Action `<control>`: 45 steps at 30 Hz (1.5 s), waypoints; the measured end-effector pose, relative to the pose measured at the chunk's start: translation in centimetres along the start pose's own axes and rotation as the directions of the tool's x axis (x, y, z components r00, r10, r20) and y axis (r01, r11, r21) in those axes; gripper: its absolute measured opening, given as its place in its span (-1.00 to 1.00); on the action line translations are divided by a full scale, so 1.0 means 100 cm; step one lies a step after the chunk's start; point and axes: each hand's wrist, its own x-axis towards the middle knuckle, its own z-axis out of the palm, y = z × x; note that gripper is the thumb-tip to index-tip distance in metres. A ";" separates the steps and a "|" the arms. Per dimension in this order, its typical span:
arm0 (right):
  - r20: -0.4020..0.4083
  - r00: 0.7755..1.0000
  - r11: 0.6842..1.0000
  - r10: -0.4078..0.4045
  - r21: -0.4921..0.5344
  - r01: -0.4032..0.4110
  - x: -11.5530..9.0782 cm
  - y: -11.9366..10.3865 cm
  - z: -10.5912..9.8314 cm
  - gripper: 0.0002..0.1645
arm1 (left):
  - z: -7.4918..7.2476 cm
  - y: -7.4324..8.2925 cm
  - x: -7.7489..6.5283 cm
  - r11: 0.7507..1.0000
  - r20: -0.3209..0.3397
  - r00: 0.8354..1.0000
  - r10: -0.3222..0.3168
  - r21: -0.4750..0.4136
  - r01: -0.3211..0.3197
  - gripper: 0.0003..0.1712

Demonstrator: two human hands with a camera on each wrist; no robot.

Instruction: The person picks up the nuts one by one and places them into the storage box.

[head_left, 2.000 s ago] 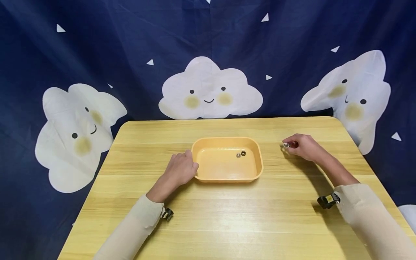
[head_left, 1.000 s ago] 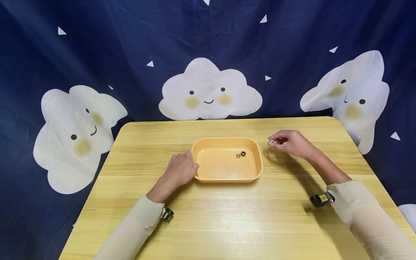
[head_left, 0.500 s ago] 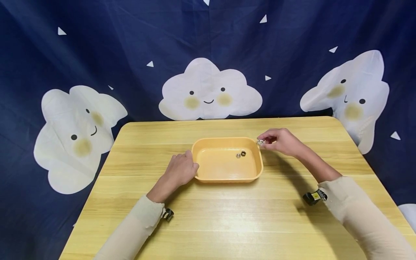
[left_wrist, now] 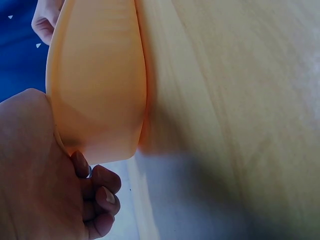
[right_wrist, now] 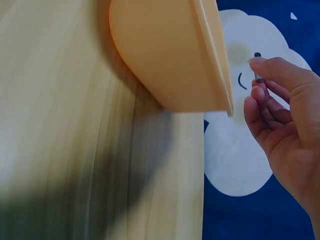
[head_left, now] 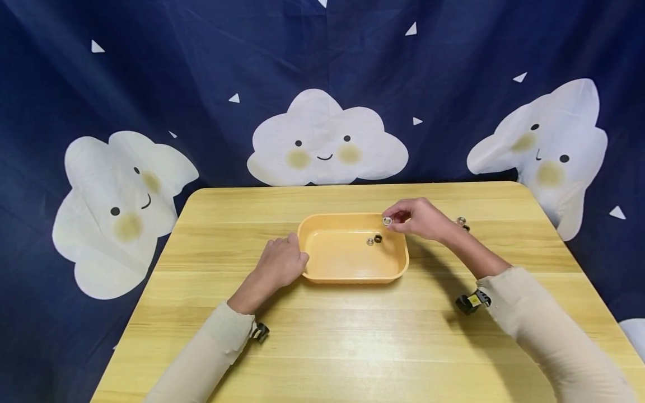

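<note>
An orange plastic tray [head_left: 353,279] sits on the wooden table, with a silver nut [head_left: 370,242] and a dark nut [head_left: 378,238] on its floor. My left hand [head_left: 280,262] grips its left rim; in the left wrist view the thumb side and curled fingertips [left_wrist: 106,182] meet at the tray's end wall [left_wrist: 100,100]. Above the back right corner of the tray, my right hand [head_left: 420,218] pinches a silver nut [head_left: 387,221] between thumb and fingers. From the right wrist view, this nut [right_wrist: 258,78] is mostly covered by the fingertips, higher than the tray rim [right_wrist: 212,50].
On the table [head_left: 322,341] right of the tray, partly behind the right forearm, lie a silver nut [head_left: 461,220] and a dark nut [head_left: 466,228]. A dark blue curtain [head_left: 201,67] with printed clouds hangs behind the table's far edge.
My right hand has carried the silver nut leftward from the table's right side to over the tray's corner, uncovering the nuts at right. My left hand has stayed on the rim.
</note>
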 end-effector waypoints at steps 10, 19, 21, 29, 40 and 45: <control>0.050 0.999 1.000 0.003 0.027 -0.004 0.015 -0.010 0.020 -0.73 | 0.002 -0.001 -0.001 1.000 -0.014 1.000 0.000 -0.018 -0.001 -0.76; 0.099 0.995 1.000 -0.013 -0.002 0.013 0.029 -0.012 0.036 -0.74 | 0.002 -0.001 0.000 1.000 -0.020 1.000 0.005 -0.008 -0.005 -0.76; 0.109 0.994 1.000 0.002 -0.008 -0.001 0.031 -0.013 0.038 -0.73 | 0.002 -0.001 0.000 1.000 -0.022 1.000 0.005 -0.010 -0.005 -0.76; 0.162 0.987 0.999 0.025 -0.042 -0.018 0.039 -0.020 0.045 -0.74 | 0.000 -0.001 -0.001 1.000 -0.027 1.000 0.012 -0.023 -0.013 -0.76; 0.230 0.973 0.996 -0.004 -0.081 0.023 0.040 -0.011 0.065 -0.83 | 0.001 -0.001 -0.001 1.000 -0.005 1.000 0.002 -0.018 -0.002 -0.76; 0.240 0.971 0.977 0.006 -0.209 0.046 0.041 -0.012 0.070 -0.85 | -0.001 -0.001 -0.001 1.000 -0.001 1.000 0.005 -0.018 -0.005 -0.74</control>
